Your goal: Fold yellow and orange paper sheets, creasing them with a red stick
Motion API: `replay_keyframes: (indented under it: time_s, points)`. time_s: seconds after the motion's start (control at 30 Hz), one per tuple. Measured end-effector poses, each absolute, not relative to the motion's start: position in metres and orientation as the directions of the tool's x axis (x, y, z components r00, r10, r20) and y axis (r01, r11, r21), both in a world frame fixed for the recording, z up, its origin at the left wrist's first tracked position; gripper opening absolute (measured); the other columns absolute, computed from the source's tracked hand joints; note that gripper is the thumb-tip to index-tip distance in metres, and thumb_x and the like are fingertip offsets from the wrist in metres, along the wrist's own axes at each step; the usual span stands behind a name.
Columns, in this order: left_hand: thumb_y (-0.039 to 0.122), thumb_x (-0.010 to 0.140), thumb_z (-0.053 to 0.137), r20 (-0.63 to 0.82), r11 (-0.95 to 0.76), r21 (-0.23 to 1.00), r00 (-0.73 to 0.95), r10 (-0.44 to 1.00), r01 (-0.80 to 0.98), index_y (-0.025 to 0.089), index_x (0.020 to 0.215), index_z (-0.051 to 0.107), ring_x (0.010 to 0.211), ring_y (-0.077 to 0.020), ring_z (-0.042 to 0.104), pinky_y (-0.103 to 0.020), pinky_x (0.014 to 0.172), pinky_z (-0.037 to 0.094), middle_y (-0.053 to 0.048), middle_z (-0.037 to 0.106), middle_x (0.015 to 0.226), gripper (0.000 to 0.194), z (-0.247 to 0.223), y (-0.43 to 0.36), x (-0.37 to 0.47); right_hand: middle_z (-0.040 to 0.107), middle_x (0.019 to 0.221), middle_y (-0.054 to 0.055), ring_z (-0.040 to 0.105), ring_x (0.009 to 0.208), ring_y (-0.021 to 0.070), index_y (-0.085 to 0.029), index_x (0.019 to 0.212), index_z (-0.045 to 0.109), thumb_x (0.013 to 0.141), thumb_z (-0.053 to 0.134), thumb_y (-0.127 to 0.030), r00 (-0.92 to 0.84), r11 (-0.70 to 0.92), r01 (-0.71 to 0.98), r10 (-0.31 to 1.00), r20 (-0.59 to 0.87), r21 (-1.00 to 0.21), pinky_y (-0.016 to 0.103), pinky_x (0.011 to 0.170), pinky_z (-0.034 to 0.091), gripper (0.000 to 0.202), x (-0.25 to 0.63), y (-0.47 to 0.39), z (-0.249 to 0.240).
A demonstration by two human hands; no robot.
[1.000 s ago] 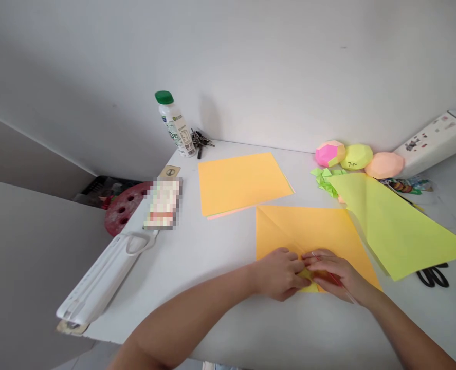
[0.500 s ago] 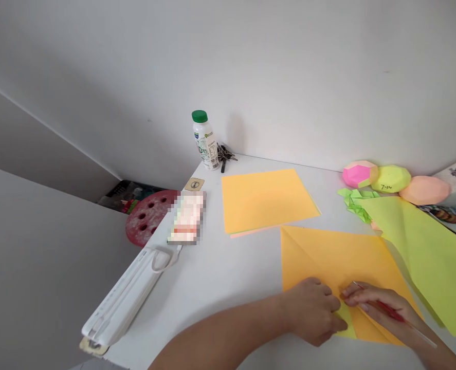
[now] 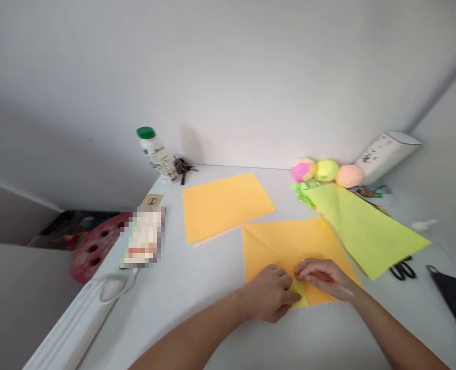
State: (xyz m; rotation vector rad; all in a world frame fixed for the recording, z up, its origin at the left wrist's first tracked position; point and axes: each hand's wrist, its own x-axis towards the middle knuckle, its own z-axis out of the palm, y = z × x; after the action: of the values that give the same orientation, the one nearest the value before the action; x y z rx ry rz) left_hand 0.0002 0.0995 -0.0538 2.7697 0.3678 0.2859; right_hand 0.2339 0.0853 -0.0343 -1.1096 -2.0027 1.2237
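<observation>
An orange sheet of paper (image 3: 289,239) with a diagonal crease lies on the white table. Over its near edge sits a smaller yellow piece of paper (image 3: 299,297), partly covered by my hands. My left hand (image 3: 271,294) rests on this piece, fingers curled and pressing it down. Just to its right, my right hand (image 3: 324,277) is closed around a slim pen (image 3: 328,278) with a red part and a clear end. Its fingertips touch the paper beside the yellow piece; the pen's writing tip is hard to make out.
Stacked sheets (image 3: 228,205), orange on top, lie behind left. A yellow-green sheet (image 3: 362,226), scissors (image 3: 403,269) and a black case (image 3: 453,295) are right. Faceted paper balls (image 3: 327,170) stand by the wall. A bottle (image 3: 159,159), keys (image 3: 183,167) and power strip (image 3: 77,326) are left.
The view has swung right and drawn back, showing the scissors and black case. Both hands stay in nearly the same place on the paper, the pen still held.
</observation>
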Motion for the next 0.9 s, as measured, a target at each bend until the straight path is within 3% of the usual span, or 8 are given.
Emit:
replay_keyframes:
  time_s: [0.1, 0.2, 0.4, 0.57, 0.9]
  points:
    - [0.023, 0.087, 0.05, 0.175, -0.917, 0.347, 0.947, 0.271, 0.198, 0.023, 0.105, 0.062, 0.07, -0.0178, 0.045, -0.032, 0.064, 0.032, -0.003, 0.051, 0.076, 0.021, -0.049, 0.095, -0.002, 0.071, 0.092, 0.008, 0.067, 0.085, 0.0155, -0.018, 0.089, 0.07, 0.093, 0.053, -0.035, -0.492, 0.334, 0.329, 0.859, 0.141, -0.883, 0.029, 0.081, 0.053, 0.024, 0.226, 0.079, -0.037]
    - [0.018, 0.09, 0.044, 0.173, -0.895, 0.399, 0.943, 0.285, 0.198, 0.023, 0.107, 0.061, 0.073, -0.0182, 0.046, -0.032, 0.067, 0.034, -0.003, 0.051, 0.078, 0.024, -0.045, 0.092, -0.004, 0.072, 0.086, 0.008, 0.067, 0.081, 0.0153, -0.016, 0.084, 0.07, 0.09, 0.055, -0.033, -0.476, 0.395, 0.35, 0.856, 0.202, -0.849, 0.032, 0.086, 0.051, 0.023, 0.223, 0.075, -0.043]
    - [0.02, 0.092, 0.041, 0.108, -0.87, 0.444, 0.951, 0.29, 0.215, 0.025, 0.112, 0.062, 0.071, -0.019, 0.047, -0.033, 0.067, 0.037, -0.003, 0.05, 0.076, 0.029, -0.04, 0.088, -0.004, 0.072, 0.087, 0.003, 0.066, 0.084, 0.0142, -0.018, 0.085, 0.071, 0.086, 0.058, -0.025, -0.465, 0.403, 0.369, 0.861, 0.209, -0.838, 0.03, 0.089, 0.051, 0.014, 0.228, 0.07, -0.057]
    - [0.02, 0.094, 0.039, 0.138, -0.879, 0.433, 0.949, 0.284, 0.2, 0.024, 0.114, 0.062, 0.071, -0.0176, 0.047, -0.033, 0.069, 0.039, -0.003, 0.05, 0.075, 0.031, -0.041, 0.087, -0.004, 0.07, 0.096, 0.005, 0.065, 0.089, 0.0148, -0.018, 0.088, 0.069, 0.086, 0.058, -0.02, -0.487, 0.398, 0.356, 0.851, 0.196, -0.846, 0.03, 0.085, 0.052, 0.012, 0.23, 0.067, -0.064]
    - [0.022, 0.098, 0.031, 0.111, -0.887, 0.415, 0.956, 0.271, 0.203, 0.025, 0.117, 0.063, 0.069, -0.0158, 0.044, -0.031, 0.068, 0.037, -0.002, 0.049, 0.072, 0.037, -0.043, 0.092, -0.005, 0.068, 0.099, 0.006, 0.064, 0.094, 0.0156, -0.019, 0.092, 0.068, 0.088, 0.055, -0.021, -0.548, 0.441, 0.319, 0.808, 0.216, -0.839, 0.032, 0.089, 0.05, 0.013, 0.236, 0.066, -0.056]
